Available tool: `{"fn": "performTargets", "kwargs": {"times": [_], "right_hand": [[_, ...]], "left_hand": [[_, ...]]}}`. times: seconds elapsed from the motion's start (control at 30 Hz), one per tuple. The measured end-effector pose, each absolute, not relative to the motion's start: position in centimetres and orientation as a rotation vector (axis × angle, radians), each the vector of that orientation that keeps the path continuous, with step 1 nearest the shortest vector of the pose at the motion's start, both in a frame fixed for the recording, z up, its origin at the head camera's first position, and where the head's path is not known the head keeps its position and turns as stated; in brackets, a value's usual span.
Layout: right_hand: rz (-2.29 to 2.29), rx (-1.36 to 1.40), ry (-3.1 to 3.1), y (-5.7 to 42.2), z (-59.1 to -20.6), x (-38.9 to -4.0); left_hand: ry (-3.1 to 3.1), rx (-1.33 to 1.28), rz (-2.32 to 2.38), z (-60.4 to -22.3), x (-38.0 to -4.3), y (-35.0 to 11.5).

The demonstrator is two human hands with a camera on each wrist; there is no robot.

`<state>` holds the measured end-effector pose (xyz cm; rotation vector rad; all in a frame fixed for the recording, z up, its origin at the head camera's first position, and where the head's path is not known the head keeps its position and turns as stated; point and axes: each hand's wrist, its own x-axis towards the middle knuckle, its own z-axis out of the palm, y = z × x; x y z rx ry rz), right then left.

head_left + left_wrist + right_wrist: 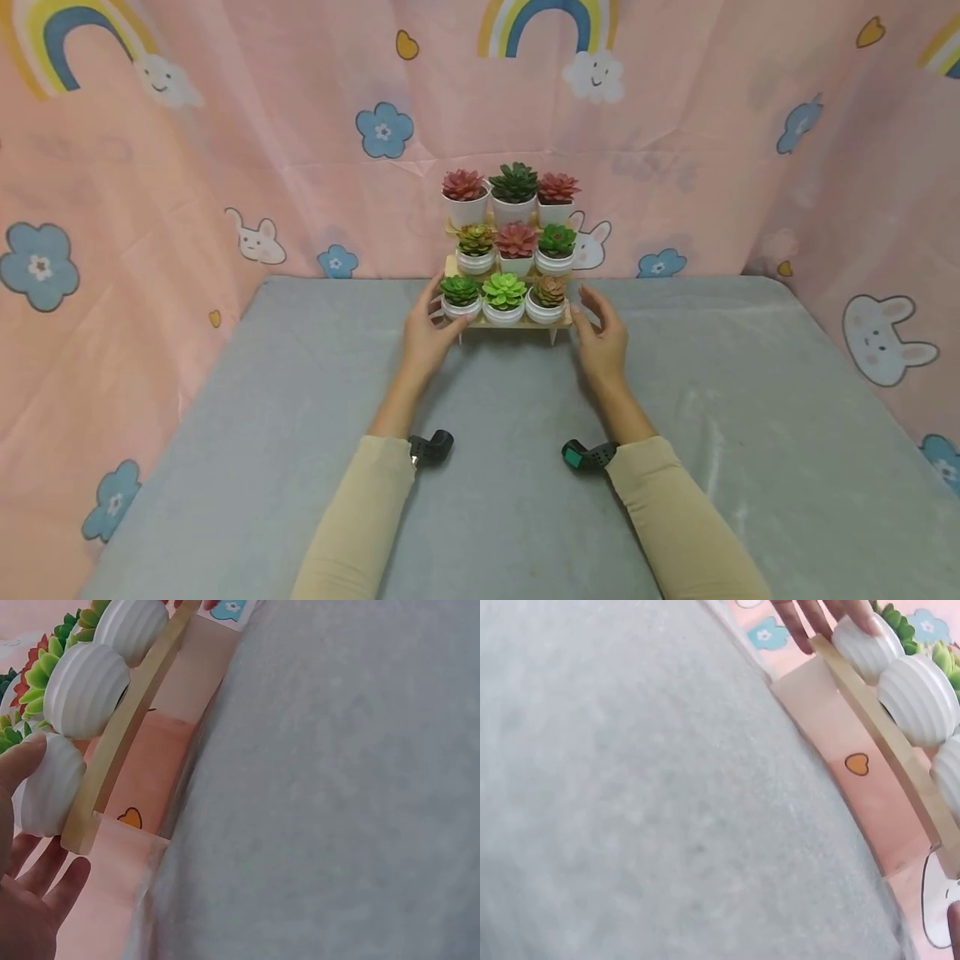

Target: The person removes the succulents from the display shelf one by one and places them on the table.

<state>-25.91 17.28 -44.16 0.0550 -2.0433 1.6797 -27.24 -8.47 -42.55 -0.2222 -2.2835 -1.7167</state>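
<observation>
A tiered wooden stand point(517, 326) with several small potted succulents on its steps stands at the table's back. My left hand point(429, 335) is at the left end of the lowest step. Its thumb lies against the front of the white ribbed pot of the dark green succulent point(460, 290), with fingers behind the pot and beside the board end point(77, 838). My right hand point(603, 340) is by the right end, fingers loosely bent and holding nothing, thumb close to the board. Nearest it is a brownish succulent point(549, 292); a bright green one point(504, 290) sits between.
A grey cloth covers the table point(510, 500). Right behind the stand hangs a pink curtain point(315, 183) printed with rainbows, rabbits and flowers. Red and green succulents in white pots point(514, 208) fill the upper steps. Black devices point(432, 447) are strapped to both wrists.
</observation>
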Motion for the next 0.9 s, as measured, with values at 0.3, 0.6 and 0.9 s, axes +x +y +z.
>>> {"fn": "performTargets", "kwargs": {"times": [0.3,0.6,0.9], "right_hand": [[1.896,0.017,-1.993,18.0,-46.0,-26.8],[1.877,-0.013,-2.116,18.0,-46.1,-26.9],[1.893,-0.036,-2.152,17.9,-46.0,-26.9]], "left_hand": [[-2.322,-0.320,-1.486,-42.2,-27.2,-8.7],[-2.335,-0.343,-1.523,-41.9,-27.1,-8.8],[-2.301,-0.284,-1.609,-41.5,-27.0,-9.8]]}}
